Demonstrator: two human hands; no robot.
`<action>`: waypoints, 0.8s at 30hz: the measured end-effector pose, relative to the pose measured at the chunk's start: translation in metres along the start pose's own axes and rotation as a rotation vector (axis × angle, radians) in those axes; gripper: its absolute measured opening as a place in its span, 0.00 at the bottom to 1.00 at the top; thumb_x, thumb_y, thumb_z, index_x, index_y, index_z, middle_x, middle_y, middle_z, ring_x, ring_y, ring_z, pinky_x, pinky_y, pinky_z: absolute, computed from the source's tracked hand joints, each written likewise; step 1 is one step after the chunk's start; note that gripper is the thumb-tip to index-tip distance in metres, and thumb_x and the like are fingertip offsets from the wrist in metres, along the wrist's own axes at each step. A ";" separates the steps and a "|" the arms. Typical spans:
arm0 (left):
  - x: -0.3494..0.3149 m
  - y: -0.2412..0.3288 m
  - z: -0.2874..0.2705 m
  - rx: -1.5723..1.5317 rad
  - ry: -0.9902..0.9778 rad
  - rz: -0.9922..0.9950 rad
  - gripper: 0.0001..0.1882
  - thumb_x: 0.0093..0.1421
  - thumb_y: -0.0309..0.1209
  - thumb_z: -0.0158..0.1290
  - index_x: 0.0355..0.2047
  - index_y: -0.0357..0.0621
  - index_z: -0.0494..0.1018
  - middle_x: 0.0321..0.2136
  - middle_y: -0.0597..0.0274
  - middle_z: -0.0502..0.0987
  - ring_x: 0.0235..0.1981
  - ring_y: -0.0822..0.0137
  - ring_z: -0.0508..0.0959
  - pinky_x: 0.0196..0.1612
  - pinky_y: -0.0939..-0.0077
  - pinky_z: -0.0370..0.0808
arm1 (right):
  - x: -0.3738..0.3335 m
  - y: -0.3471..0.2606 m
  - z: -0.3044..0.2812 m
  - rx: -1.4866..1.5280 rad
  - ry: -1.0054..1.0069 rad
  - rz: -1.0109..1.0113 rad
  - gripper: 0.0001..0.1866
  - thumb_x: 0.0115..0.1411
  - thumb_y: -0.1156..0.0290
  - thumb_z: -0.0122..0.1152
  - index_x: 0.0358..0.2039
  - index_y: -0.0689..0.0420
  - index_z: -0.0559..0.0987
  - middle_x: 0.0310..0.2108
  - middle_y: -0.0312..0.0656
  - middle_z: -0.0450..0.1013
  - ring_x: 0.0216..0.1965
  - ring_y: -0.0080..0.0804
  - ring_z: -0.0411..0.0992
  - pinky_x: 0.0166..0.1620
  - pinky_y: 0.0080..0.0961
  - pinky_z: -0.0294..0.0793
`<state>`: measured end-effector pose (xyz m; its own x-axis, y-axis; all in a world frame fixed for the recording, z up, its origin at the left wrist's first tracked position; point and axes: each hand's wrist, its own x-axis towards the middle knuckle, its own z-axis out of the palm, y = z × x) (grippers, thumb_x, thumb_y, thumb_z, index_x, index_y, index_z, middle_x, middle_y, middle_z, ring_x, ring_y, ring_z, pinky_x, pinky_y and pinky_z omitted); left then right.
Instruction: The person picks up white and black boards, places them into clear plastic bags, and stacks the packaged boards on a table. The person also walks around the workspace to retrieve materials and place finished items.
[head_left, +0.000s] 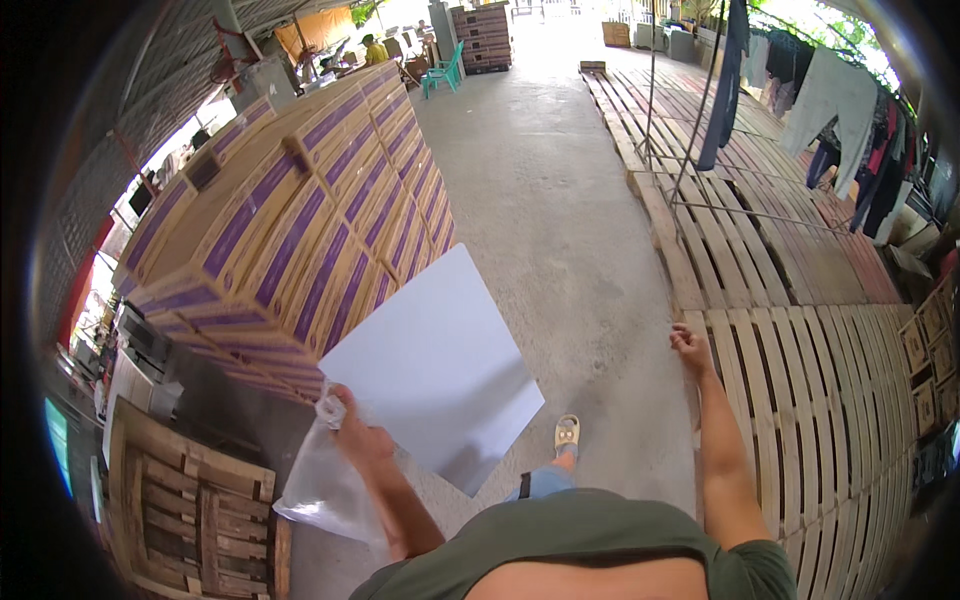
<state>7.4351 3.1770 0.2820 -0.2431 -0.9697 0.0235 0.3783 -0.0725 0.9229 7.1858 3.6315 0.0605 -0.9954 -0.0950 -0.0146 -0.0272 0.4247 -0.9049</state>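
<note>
My left hand [362, 432] is closed around the left edge of a flat white sheet [440, 360] and the bunched top of a clear plastic bag [325, 480]. The sheet tilts out in front of me, with a shadow across its lower right part. Below my fist the bag hangs down beside my forearm. My right hand [688, 345] hangs out at the right, over the edge of the wooden pallets; its fingers are curled, and I see nothing in them. A foot in a yellow sandal [567, 432] shows on the floor below.
A tall stack of brown boxes with purple stripes [300, 220] stands at front left. Wooden pallets [800, 390] line the right side. Hanging clothes [840, 110] are beyond them. A pallet [200, 500] leans lower left. Farther off are a green chair [443, 70] and a person in yellow [375, 52].
</note>
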 end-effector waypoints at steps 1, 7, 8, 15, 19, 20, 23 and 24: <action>0.014 -0.009 0.039 -0.068 -0.018 0.005 0.15 0.54 0.33 0.52 0.38 0.37 0.66 0.37 0.61 0.69 0.38 0.67 0.70 0.41 0.74 0.68 | 0.041 0.000 0.009 0.045 -0.062 -0.047 0.22 0.50 0.60 0.55 0.42 0.62 0.71 0.38 0.48 0.71 0.39 0.40 0.70 0.43 0.32 0.68; 0.085 -0.080 0.275 -0.079 -0.212 -0.055 0.16 0.52 0.33 0.54 0.37 0.37 0.66 0.36 0.60 0.70 0.38 0.67 0.70 0.41 0.73 0.67 | 0.046 0.197 -0.078 -0.647 -0.448 0.772 0.22 0.45 0.58 0.60 0.37 0.59 0.74 0.29 0.45 0.72 0.29 0.35 0.70 0.31 0.32 0.70; 0.097 -0.091 0.296 -0.059 -0.223 0.000 0.16 0.52 0.33 0.54 0.37 0.37 0.66 0.36 0.60 0.70 0.38 0.67 0.70 0.41 0.73 0.67 | 0.020 0.179 -0.072 -0.056 0.101 0.846 0.17 0.47 0.58 0.59 0.29 0.59 0.74 0.26 0.43 0.72 0.23 0.33 0.70 0.25 0.36 0.66; 0.172 -0.205 0.524 -0.191 -0.271 -0.002 0.16 0.53 0.31 0.52 0.39 0.36 0.65 0.37 0.60 0.69 0.38 0.67 0.69 0.43 0.74 0.66 | 0.114 0.213 -0.141 0.025 0.342 1.504 0.20 0.49 0.56 0.56 0.35 0.60 0.72 0.30 0.47 0.71 0.27 0.37 0.70 0.27 0.36 0.67; 0.213 -0.265 0.639 -0.099 -0.187 0.010 0.18 0.54 0.30 0.51 0.43 0.36 0.63 0.40 0.59 0.68 0.40 0.66 0.68 0.45 0.73 0.65 | 0.318 0.236 -0.149 0.034 0.344 1.491 0.23 0.49 0.55 0.55 0.38 0.61 0.70 0.31 0.49 0.70 0.30 0.38 0.70 0.28 0.37 0.68; 0.234 -0.288 0.661 -0.078 -0.141 0.065 0.18 0.55 0.30 0.51 0.44 0.36 0.62 0.41 0.59 0.68 0.41 0.66 0.68 0.45 0.73 0.65 | 0.388 0.241 -0.148 0.007 0.313 1.444 0.24 0.49 0.55 0.55 0.39 0.61 0.70 0.31 0.50 0.70 0.30 0.38 0.70 0.29 0.37 0.68; 0.268 -0.315 0.759 -0.111 -0.115 0.080 0.19 0.55 0.30 0.50 0.45 0.37 0.62 0.43 0.59 0.67 0.43 0.66 0.67 0.46 0.72 0.64 | 0.645 0.225 -0.137 -0.135 0.259 1.111 0.26 0.49 0.54 0.55 0.41 0.62 0.69 0.32 0.51 0.69 0.32 0.39 0.70 0.30 0.37 0.69; 0.273 -0.320 0.784 -0.124 -0.107 0.075 0.19 0.55 0.30 0.50 0.45 0.37 0.62 0.43 0.60 0.66 0.43 0.66 0.67 0.47 0.71 0.64 | 0.741 0.188 -0.110 -0.311 0.314 0.810 0.26 0.49 0.56 0.56 0.43 0.62 0.69 0.35 0.52 0.69 0.38 0.36 0.69 0.36 0.32 0.70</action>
<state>6.5472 3.1188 0.2947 -0.3016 -0.9435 0.1374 0.5043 -0.0356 0.8628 6.4332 3.7397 -0.0736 -0.6994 0.5658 -0.4367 0.7102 0.4821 -0.5130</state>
